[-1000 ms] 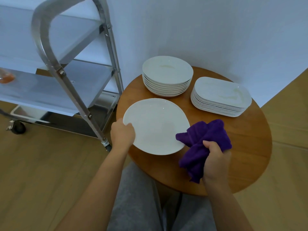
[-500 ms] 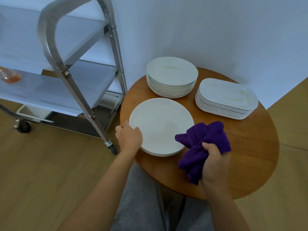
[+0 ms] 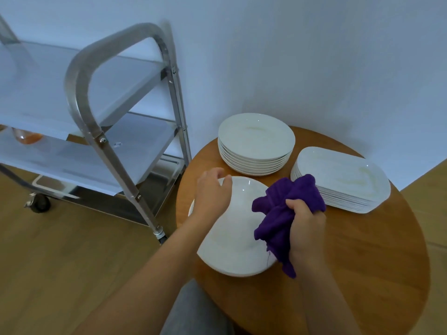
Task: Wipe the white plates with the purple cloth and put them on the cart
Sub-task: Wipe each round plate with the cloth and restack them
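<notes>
Single white round plate (image 3: pixel 232 240) lies on the round wooden table (image 3: pixel 362 257), near-left part of the top, its near edge close to the table's near rim. Purple cloth (image 3: pixel 287 213) is bunched in the right hand (image 3: pixel 306 228); fingers curled tight round the cloth, thumb on top, and the cloth's lower folds lie on the right side of the plate, with a loose tail hanging past the plate's near-right edge. Left hand (image 3: pixel 212 194) rests over the far-left rim of the same plate, fingers loosely bent across the rim; whether they actually clamp the edge cannot be told, as the palm hides the contact. Far of the plate, toward the wall, stands a stack of round plates (image 3: pixel 256 143); top plate shows a faint yellowish smear. To the right of that stack, a stack of oblong plates (image 3: pixel 343 180), also faintly smeared on top; the cloth's far corner overlaps its left end in the view, contact not determinable. Left of the table, just beside it, stands the metal cart (image 3: pixel 101 141) with a looped tube handle, two pale shelves and a lower tray; one castor visible at far left on the wood floor. An orange-tinted object (image 3: pixel 27 136) sits on the middle shelf at the left edge, too blurred to identify. Grey-trousered legs visible at the near edge.
</notes>
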The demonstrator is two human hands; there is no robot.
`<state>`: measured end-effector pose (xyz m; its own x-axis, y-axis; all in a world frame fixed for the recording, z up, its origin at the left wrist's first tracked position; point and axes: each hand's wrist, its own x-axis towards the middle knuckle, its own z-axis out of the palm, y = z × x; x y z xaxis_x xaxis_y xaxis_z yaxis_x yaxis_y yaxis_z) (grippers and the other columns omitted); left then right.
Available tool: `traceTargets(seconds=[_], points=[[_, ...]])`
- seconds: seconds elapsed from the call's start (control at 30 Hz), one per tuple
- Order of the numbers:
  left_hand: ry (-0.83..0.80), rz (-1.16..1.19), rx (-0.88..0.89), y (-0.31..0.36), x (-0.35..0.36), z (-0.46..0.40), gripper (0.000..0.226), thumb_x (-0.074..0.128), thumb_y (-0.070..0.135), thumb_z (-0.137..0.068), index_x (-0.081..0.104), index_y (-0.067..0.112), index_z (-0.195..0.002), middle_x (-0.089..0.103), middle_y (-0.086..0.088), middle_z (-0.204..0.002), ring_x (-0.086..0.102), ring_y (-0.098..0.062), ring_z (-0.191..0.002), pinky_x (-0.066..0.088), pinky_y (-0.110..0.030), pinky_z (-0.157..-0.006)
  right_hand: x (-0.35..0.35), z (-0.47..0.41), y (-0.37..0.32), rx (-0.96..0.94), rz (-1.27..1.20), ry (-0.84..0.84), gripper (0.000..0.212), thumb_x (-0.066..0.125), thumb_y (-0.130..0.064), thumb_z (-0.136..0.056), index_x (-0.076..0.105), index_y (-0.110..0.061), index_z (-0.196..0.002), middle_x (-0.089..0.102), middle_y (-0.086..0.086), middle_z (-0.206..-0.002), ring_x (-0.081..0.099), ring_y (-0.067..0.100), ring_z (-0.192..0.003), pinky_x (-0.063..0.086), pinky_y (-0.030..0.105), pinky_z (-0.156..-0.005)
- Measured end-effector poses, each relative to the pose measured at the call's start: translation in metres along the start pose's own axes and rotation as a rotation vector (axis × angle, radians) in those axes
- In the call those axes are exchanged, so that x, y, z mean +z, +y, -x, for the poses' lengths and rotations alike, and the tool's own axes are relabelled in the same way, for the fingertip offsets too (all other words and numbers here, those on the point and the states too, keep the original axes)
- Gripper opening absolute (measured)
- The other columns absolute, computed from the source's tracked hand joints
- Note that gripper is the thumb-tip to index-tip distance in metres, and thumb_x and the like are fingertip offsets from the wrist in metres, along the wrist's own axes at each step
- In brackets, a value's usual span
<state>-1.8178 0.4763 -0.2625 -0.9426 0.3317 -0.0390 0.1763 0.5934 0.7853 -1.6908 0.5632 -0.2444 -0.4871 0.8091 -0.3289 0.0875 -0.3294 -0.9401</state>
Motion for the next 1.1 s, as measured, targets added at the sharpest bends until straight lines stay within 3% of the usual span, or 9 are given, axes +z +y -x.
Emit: traceTargets(seconds=[0.13,0.3,0.43,0.57,0.73,0.8,0.9,1.03,1.1], points=[[-0.071,0.147,-0.132,0.022,0.009,-0.041,0.033,0.04,0.041,-0.098,0.051,0.014,-0.083,0.048,0.004,-0.07,0.045,-0.006,-0.062,0.033,-0.016,-0.052,0.007,-0.025,-0.004,0.046,-0.006,-0.032,0.015,0.054,-0.009,-0.088,0.05,-0.022,-0.084,0.052,0.005,-0.075,0.052,0.017,-0.068,0.041,0.028,-0.062],[-0.123,0.422,-0.399,0.031,0.027,-0.089,0.038,0.054,0.047,-0.09,0.051,0.012,-0.105,0.06,-0.003,-0.089,0.058,-0.013,-0.073,0.047,-0.02,-0.053,0.008,-0.048,-0.001,0.134,0.007,-0.014,0.015,0.056,-0.01,-0.089,0.048,-0.022,-0.083,0.052,0.006,-0.076,0.051,0.017,-0.068,0.039,0.028,-0.061],[-0.155,0.081,-0.267,0.022,0.028,-0.108,0.018,0.051,0.029,-0.093,0.055,0.012,-0.089,0.061,-0.003,-0.067,0.058,-0.014,-0.066,0.048,-0.023,-0.058,0.004,-0.061,0.004,0.176,0.031,-0.015,0.014,0.058,-0.013,-0.09,0.047,-0.021,-0.094,0.053,0.006,-0.08,0.052,0.018,-0.071,0.04,0.026,-0.062],[-0.218,-0.028,-0.246,0.028,0.022,-0.117,0.015,0.051,0.02,-0.089,0.056,0.01,-0.08,0.066,-0.009,-0.071,0.062,-0.02,-0.067,0.054,-0.029,-0.063,0.002,-0.064,0.006,0.195,0.037,-0.012,0.013,0.058,-0.015,-0.09,0.047,-0.022,-0.092,0.054,0.006,-0.081,0.053,0.019,-0.072,0.041,0.027,-0.063],[-0.158,0.25,-0.324,0.042,0.009,-0.114,0.018,0.052,0.011,-0.088,0.063,-0.003,-0.086,0.067,-0.012,-0.061,0.06,-0.016,-0.045,0.051,-0.023,-0.044,0.0,-0.058,0.003,0.208,-0.017,0.006,0.013,0.06,-0.02,-0.089,0.049,-0.024,-0.095,0.056,0.006,-0.085,0.056,0.02,-0.076,0.045,0.031,-0.069],[-0.124,0.33,-0.332,0.042,0.005,-0.102,0.018,0.053,0.012,-0.09,0.061,-0.004,-0.094,0.068,-0.014,-0.065,0.062,-0.016,-0.046,0.053,-0.024,-0.044,-0.001,-0.055,0.0,0.209,-0.045,0.019,0.02,0.062,-0.026,-0.088,0.049,-0.024,-0.103,0.059,0.005,-0.09,0.058,0.022,-0.083,0.048,0.037,-0.08],[-0.146,0.424,-0.333,0.043,-0.001,-0.067,0.014,0.053,0.011,-0.092,0.06,-0.001,-0.089,0.067,-0.011,-0.061,0.06,-0.013,-0.043,0.054,-0.023,-0.046,-0.002,-0.046,-0.005,0.174,-0.088,-0.001,0.022,0.069,-0.032,-0.081,0.051,-0.028,-0.093,0.063,0.004,-0.093,0.062,0.025,-0.09,0.05,0.047,-0.09],[-0.195,0.551,-0.286,0.048,-0.011,-0.006,0.024,0.053,0.008,-0.091,0.059,0.002,-0.069,0.062,-0.004,-0.046,0.055,-0.01,-0.035,0.05,-0.019,-0.043,-0.006,-0.025,-0.012,0.149,-0.259,-0.016,0.041,0.076,-0.035,-0.065,0.061,-0.02,-0.101,0.071,0.007,-0.095,0.067,0.027,-0.088,0.054,0.046,-0.08],[-0.24,0.551,-0.273,0.045,-0.016,0.025,0.026,0.057,0.013,-0.091,0.061,0.003,-0.067,0.064,-0.005,-0.049,0.057,-0.01,-0.038,0.052,-0.019,-0.045,-0.015,-0.012,-0.014,0.15,-0.345,0.014,0.026,0.071,-0.018,-0.077,0.063,-0.017,-0.102,0.071,0.004,-0.091,0.068,0.024,-0.082,0.055,0.039,-0.07]])
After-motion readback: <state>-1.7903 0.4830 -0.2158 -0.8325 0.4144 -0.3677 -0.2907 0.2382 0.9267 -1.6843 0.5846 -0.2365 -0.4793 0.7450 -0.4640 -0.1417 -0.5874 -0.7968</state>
